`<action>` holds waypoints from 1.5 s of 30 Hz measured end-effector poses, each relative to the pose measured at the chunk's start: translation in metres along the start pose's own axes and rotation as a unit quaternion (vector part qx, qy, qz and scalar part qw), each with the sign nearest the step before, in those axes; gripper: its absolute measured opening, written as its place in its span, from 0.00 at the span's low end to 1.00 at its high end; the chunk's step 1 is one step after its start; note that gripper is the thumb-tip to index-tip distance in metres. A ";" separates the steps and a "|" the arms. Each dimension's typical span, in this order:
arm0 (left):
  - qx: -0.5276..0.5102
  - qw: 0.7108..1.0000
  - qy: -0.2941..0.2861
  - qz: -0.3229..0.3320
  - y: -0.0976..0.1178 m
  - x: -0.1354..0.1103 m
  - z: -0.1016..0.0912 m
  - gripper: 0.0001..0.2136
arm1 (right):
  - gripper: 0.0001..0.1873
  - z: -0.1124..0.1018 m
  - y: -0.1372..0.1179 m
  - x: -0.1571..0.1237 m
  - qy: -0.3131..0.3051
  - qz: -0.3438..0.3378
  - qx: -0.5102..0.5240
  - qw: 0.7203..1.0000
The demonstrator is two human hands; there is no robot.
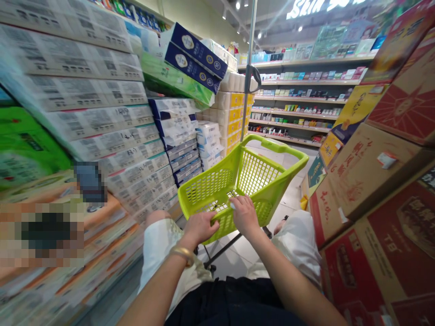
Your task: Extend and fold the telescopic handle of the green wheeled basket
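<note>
A bright green plastic shopping cart (272, 192) with perforated basket walls stands in front of me. My left hand (200, 227) is closed around its near edge, left of the middle; a gold bangle (183, 254) is on that wrist. My right hand (244, 215) lies just to the right, its fingers curled over the same near rim. Something small and white (233, 205) shows by the right thumb; I cannot make out what it is. Inside the basket, the grid floor shows with no goods on its visible part.
Tall stacks of wrapped tissue packs (98, 95) line the left side. Cardboard cartons (356, 167) are piled on the right. Between them runs a tiled floor (288, 181). A glass door with a metal frame (249, 50) stands ahead, and shelves (302, 82) of small boxed goods lie behind it.
</note>
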State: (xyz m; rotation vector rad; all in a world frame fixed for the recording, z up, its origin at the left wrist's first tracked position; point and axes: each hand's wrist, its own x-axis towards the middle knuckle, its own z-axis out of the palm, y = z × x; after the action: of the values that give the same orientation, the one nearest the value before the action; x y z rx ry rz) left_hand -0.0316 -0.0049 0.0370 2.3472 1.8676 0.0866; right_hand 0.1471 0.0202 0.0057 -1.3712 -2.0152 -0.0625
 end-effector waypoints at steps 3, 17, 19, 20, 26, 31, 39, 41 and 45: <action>-0.003 1.000 0.001 0.001 0.002 -0.001 0.001 0.12 | 0.23 -0.007 0.010 0.005 0.020 0.034 -0.015 0.999; 0.001 1.000 0.006 0.007 -0.001 -0.008 0.001 0.12 | 0.22 -0.002 -0.005 -0.004 0.008 0.012 -0.016 1.000; 0.001 1.000 0.005 0.007 0.000 -0.008 0.000 0.12 | 0.23 -0.007 0.005 0.000 0.019 0.030 -0.030 0.999; 0.000 1.000 0.005 0.006 0.001 -0.008 0.000 0.12 | 0.23 -0.007 0.007 0.001 0.023 0.037 -0.037 0.998; -0.004 1.000 0.007 0.009 0.001 -0.007 0.000 0.12 | 0.21 0.006 -0.018 -0.007 0.011 0.011 -0.029 0.999; 0.000 1.000 0.001 0.015 -0.001 -0.007 0.000 0.12 | 0.22 0.006 -0.020 -0.009 0.003 -0.011 -0.011 1.000; 0.004 1.000 -0.003 0.009 0.001 -0.003 0.001 0.11 | 0.22 0.002 -0.011 -0.002 0.018 0.032 -0.022 0.999; 0.007 1.000 -0.001 0.008 0.001 -0.002 0.002 0.12 | 0.22 0.008 -0.021 -0.005 0.010 0.010 -0.013 1.000; 0.014 1.000 0.001 0.008 0.000 0.000 0.003 0.12 | 0.22 0.014 -0.031 -0.009 -0.014 -0.042 0.009 0.999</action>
State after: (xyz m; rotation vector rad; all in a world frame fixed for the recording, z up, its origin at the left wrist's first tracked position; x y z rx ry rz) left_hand -0.0308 -0.0049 0.0337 2.3806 1.8643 0.0656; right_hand 0.1157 0.0050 0.0003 -1.2832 -2.0906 -0.0641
